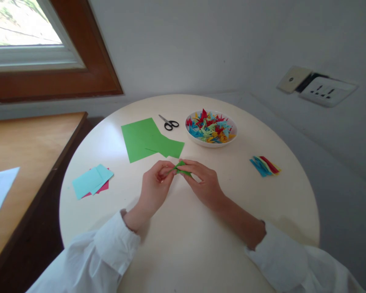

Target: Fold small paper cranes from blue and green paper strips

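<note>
A small folded piece of green paper (180, 165) is held between my two hands above the middle of the table. The fingertips of my left hand (156, 183) pinch its left side. On the right side, the thumb and fingers of my right hand (203, 182) close on the same paper. My fingers cover part of it, so its full shape is hidden. Just beyond my hands lie flat green paper sheets (143, 138), overlapping one another.
Black-handled scissors (168, 123) lie behind the sheets. A white bowl (212, 144) holds many colourful folded paper pieces. Light-blue and pink papers (93, 181) are at left, coloured paper strips (264, 166) at right. The round table (183, 244) stands against a wall, near a wooden desk (33, 142).
</note>
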`<state>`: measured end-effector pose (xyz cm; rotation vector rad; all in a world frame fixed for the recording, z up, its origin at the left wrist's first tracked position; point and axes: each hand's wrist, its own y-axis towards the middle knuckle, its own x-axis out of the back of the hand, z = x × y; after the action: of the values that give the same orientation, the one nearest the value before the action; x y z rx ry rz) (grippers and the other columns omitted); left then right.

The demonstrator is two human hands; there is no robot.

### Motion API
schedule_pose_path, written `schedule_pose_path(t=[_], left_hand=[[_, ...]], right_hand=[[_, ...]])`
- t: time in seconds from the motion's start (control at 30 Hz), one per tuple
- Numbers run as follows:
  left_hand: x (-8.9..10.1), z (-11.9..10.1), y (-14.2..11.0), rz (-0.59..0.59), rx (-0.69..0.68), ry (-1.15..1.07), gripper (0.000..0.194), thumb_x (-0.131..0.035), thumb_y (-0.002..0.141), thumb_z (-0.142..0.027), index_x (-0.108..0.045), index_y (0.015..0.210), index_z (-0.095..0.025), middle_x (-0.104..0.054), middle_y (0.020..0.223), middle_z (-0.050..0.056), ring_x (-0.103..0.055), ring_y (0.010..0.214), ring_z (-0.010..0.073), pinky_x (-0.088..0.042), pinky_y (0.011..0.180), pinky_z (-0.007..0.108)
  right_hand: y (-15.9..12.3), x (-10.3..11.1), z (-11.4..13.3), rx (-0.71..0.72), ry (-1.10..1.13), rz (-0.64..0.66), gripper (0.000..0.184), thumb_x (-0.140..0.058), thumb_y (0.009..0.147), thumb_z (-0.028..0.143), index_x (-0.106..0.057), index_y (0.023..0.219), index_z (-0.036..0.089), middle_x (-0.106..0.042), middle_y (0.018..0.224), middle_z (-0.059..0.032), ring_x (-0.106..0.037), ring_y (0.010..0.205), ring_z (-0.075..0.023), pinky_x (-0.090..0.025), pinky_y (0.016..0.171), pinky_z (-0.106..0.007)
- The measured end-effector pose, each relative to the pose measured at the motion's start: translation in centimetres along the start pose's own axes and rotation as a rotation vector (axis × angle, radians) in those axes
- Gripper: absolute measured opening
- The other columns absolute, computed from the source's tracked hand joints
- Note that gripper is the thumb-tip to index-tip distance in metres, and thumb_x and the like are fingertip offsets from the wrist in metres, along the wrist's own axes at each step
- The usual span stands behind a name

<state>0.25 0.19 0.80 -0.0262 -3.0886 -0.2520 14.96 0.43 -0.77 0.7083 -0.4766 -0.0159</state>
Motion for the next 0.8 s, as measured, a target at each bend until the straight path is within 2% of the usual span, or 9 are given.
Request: schedule_pose_path(t=[0.17, 0.4, 0.53, 0.8], left_hand=[[0.26, 0.19, -0.21, -0.033, -0.063, 0.136, 0.010, -0.064, 0.072, -0.021, -0.061, 0.082, -0.020, -0.071, 0.078, 0.002, -0.069, 0.077, 0.0175, -0.053, 0.068, 0.024], [0.27, -0.27, -0.29, -0.024, -0.092, 0.215, 0.008, -0.063, 0.071, -0.017, -0.063, 0.078, -0.021, -0.072, 0.077, 0.001, -0.069, 0.069, 0.0162, -0.053, 0.066, 0.023], [0.20, -0.17, -0.27, -0.012, -0.061, 0.211, 0.009, -0.061, 0.072, -0.017, -0.062, 0.080, -0.020, -0.072, 0.078, 0.002, -0.069, 0.073, 0.0170, -0.053, 0.064, 0.023], [0.01, 0.17, -0.11, 0.003, 0.006, 0.076, 0.010, -0.063, 0.071, -0.020, -0.059, 0.080, -0.017, -0.069, 0.072, 0.002, -0.068, 0.069, 0.0159, -0.049, 0.059, 0.021]], right_hand=[[0.03, 0.18, 0.06, 0.036, -0.063, -0.030, 0.024, -0.053, 0.080, 0.010, -0.068, 0.090, 0.026, -0.070, 0.104, -0.0039, -0.066, 0.096, -0.0163, -0.052, 0.088, -0.034], [0.26, 0.17, 0.19, 0.071, -0.092, -0.014, 0.021, -0.051, 0.076, 0.006, -0.064, 0.084, 0.021, -0.070, 0.100, -0.0082, -0.065, 0.094, -0.0174, -0.052, 0.085, -0.035], [0.31, 0.16, 0.13, 0.029, -0.039, 0.004, 0.018, -0.054, 0.075, 0.007, -0.061, 0.085, 0.020, -0.069, 0.096, -0.0089, -0.064, 0.093, -0.0179, -0.052, 0.083, -0.034], [0.15, 0.00, 0.33, -0.005, 0.015, 0.041, 0.013, -0.052, 0.081, 0.012, -0.056, 0.089, 0.021, -0.064, 0.090, -0.0060, -0.061, 0.095, -0.0170, -0.051, 0.082, -0.032]])
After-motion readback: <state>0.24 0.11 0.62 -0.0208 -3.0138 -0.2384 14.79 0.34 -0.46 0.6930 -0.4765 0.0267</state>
